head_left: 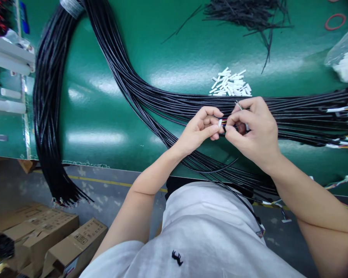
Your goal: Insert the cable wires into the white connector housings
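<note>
My left hand (201, 129) pinches a small white connector (220, 123) between thumb and fingers. My right hand (253, 127) is closed on the coloured wire ends (224, 123) of a black cable, held right against that connector. Both hands hover over a thick spread of black cables (139, 92) on the green table (168, 50). A pile of white connectors (230, 83) lies just beyond my hands.
The black cables loop left and hang off the table edge (58, 181). Cable ends with white connectors (342, 123) lie at the right. Thin black strips (246, 13), a red ring (335, 22) and a plastic bag (346, 58) sit at the back. Cardboard boxes (46, 235) stand on the floor.
</note>
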A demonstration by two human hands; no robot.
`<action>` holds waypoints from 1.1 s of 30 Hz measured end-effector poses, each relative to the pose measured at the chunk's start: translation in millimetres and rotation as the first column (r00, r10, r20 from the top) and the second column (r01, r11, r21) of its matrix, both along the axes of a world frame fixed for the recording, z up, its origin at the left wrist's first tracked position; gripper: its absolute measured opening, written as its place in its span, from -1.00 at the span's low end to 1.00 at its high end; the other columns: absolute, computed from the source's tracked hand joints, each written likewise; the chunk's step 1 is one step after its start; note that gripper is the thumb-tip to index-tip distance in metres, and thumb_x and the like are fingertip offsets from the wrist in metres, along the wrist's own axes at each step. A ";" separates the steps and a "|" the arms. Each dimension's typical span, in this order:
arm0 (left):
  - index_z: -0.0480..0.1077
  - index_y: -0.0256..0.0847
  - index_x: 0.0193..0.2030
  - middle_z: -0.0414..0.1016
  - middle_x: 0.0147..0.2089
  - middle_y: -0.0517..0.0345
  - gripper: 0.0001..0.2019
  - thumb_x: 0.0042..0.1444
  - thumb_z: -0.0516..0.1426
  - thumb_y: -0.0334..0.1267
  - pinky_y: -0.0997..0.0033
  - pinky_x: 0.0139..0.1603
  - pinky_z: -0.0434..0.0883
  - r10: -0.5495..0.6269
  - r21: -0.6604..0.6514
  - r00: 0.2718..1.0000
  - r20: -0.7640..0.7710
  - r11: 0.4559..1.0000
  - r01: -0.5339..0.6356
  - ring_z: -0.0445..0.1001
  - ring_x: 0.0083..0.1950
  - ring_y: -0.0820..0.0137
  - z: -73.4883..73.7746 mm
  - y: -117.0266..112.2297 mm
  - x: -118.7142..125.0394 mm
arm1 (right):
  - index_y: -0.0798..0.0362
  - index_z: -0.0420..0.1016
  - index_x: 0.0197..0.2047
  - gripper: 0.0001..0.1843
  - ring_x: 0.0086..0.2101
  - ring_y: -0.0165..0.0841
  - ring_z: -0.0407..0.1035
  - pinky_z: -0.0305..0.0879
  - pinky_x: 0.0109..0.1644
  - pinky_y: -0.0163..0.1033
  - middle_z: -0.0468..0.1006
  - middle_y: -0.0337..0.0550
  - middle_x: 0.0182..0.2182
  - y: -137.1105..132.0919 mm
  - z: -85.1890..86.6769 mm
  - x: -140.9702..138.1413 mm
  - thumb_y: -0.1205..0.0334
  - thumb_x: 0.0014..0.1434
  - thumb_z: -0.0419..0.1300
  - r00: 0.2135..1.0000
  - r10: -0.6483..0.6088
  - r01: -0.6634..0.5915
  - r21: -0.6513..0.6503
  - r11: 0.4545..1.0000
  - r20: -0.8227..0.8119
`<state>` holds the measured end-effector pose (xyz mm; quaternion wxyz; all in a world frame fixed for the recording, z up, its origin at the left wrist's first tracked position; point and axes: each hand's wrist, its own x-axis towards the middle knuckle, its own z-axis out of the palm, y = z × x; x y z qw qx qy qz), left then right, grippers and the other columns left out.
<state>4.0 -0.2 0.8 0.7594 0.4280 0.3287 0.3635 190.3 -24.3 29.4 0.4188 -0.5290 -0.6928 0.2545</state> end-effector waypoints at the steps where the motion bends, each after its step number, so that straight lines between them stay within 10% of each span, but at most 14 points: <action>1: 0.34 -0.10 0.00 0.59 -0.29 0.32 -0.43 0.05 0.47 0.10 0.57 -0.30 0.47 0.004 -0.001 1.000 -0.008 1.000 -0.004 0.54 -0.38 0.61 0.5 0.1 0.5 | -0.05 0.49 -0.40 -0.84 -0.49 -0.43 0.20 0.31 -0.37 -0.11 0.51 -0.14 -0.17 0.0 -0.3 -0.1 0.41 0.08 0.31 1.000 -0.005 0.005 -0.001 1.000 0.001; 26: 0.34 -0.15 -0.08 0.50 -0.21 0.31 -0.60 0.21 0.40 -0.01 0.61 -0.28 0.51 0.023 0.192 0.999 -0.046 0.981 -0.014 0.51 -0.33 0.66 -1.1 -0.9 2.1 | -0.01 0.54 -0.39 -0.86 -0.46 -0.47 0.24 0.31 -0.35 -0.19 0.51 -0.16 -0.18 3.1 3.0 2.7 0.43 0.12 0.29 0.998 0.037 -0.042 -0.095 0.995 -0.054; 33: 0.47 -0.14 0.01 0.48 -0.30 0.27 -0.78 0.34 0.29 -0.12 0.63 -0.31 0.44 0.114 0.269 0.993 0.018 0.956 -0.115 0.44 -0.30 0.61 -5.5 3.6 -3.1 | -0.10 0.48 -0.06 -0.78 -0.49 -0.48 0.39 0.29 -0.55 -0.29 0.50 -0.23 -0.15 9.4 4.5 13.9 0.31 0.25 0.35 0.872 -0.106 -0.099 -0.386 0.917 -0.477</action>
